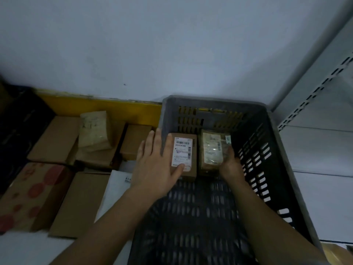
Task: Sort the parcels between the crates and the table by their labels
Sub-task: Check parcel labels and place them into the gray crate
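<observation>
Fingers of the left hand (158,165) lie straight and spread, flat over the left part of the labelled box (184,155), thumb tip on the label's near edge. No curl, so it presses or steadies, not a grasp. Right hand (230,165) fingers curl round the near right corner of the wrapped parcel (212,150), looks like a grip; fingertips are partly hidden by the dark, so not certain.

Both parcels sit on the crate (282,142) floor toward its far wall, side by side, touching or nearly so. Long axes run away from the person, labels up. Labelled box is left, directly under the left hand; wrapped parcel is right, at the right hand. Each hand is nearer its own parcel, no crossing needed.

Judgement: next lift goes up and out over the crate's left wall toward the table (23,247), where more boxes (55,138) lie. Left hand is closer to that wall, so the labelled box is the easier one to move first, but it needs fingers round an edge before lifting.

Label text too small to read.
</observation>
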A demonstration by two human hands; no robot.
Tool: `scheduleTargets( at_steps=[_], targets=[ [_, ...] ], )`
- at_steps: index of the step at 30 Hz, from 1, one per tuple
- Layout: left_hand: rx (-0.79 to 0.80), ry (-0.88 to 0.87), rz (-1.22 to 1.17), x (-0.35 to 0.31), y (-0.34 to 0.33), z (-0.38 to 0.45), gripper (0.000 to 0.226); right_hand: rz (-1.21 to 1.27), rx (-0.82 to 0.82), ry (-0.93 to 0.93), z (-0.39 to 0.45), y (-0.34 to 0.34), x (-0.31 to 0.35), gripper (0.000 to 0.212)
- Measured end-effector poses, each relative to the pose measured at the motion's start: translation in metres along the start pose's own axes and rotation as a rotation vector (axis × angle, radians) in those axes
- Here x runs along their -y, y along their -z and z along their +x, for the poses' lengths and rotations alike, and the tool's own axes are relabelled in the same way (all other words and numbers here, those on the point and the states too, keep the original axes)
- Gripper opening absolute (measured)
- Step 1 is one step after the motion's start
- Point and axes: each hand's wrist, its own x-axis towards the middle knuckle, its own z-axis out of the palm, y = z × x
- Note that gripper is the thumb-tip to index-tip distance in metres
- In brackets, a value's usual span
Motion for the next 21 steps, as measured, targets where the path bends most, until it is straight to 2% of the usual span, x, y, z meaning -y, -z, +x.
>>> scheduleTargets(
  at_steps=[2, 4, 6, 8, 14, 21],
  targets=[
    [0.003, 0.005, 0.01, 0.0, 0.001, 0.001, 0.096, -0.011, 0.072, 0.006, -0.007, 0.0, 0.0, 0.089],
    [0.009, 0.013, 0.02, 0.0, 0.001, 0.001, 0.097, -0.076, 0.158, 0.025, -0.011, 0.001, 0.0, 0.121],
    [0.003, 0.021, 0.037, 0.0, 0.0, 0.001, 0.097, -0.173, 0.183, 0.057, -0.011, 0.002, 0.002, 0.143],
    [-0.016, 0.039, 0.056, 0.001, -0.002, 0.001, 0.098, -0.233, 0.193, 0.062, -0.008, 0.001, 0.003, 0.151],
    [-0.023, 0.067, 0.094, 0.001, -0.001, 0.001, 0.098, -0.393, 0.21, 0.055, -0.011, 0.009, 0.014, 0.149],
    [-0.081, 0.103, 0.063, -0.001, 0.005, -0.001, 0.087, -0.538, 0.032, 0.173, -0.041, 0.02, 0.025, 0.107]
  ],
)
